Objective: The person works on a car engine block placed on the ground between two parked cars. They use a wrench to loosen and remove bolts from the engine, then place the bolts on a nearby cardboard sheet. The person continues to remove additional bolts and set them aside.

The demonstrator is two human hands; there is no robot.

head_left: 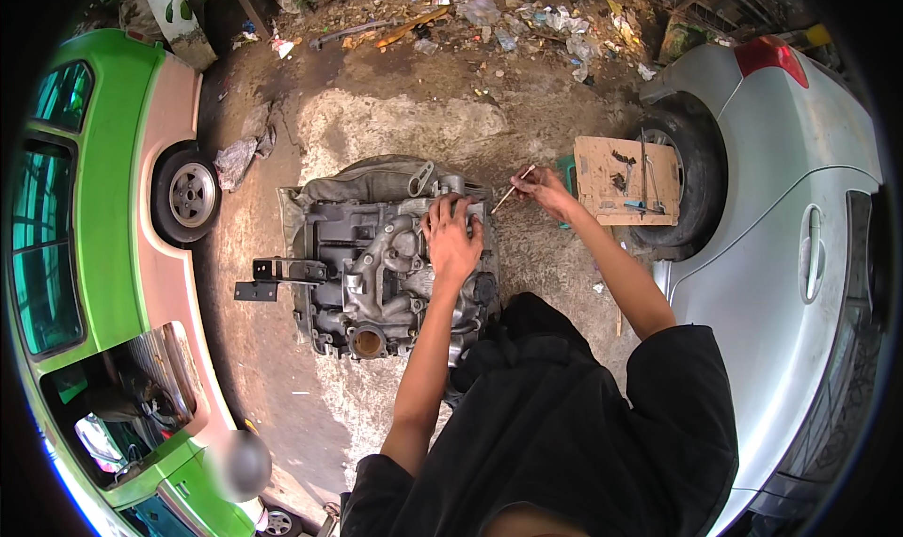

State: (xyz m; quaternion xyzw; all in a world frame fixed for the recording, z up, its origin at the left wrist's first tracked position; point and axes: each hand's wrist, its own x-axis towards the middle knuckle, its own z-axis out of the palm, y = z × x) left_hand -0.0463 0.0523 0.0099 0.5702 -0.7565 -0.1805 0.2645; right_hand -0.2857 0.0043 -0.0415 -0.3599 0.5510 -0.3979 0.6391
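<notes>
from here i'd call the engine [390, 264] on that cloth [293, 217] heavy, best gripped low both sides, left hand [453, 241] fingers spread on it, right hand [547, 192] pinching a slim, likely stiff rod [502, 202].

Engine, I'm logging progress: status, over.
Left hand spread on engine. Right hand gripping thin rod beside it. Left forearm hiding part of engine.

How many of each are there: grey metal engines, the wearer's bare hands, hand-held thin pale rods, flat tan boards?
Grey metal engine: 1
Bare hands, left hand and right hand: 2
Thin pale rod: 1
Flat tan board: 1
Total: 5
</notes>
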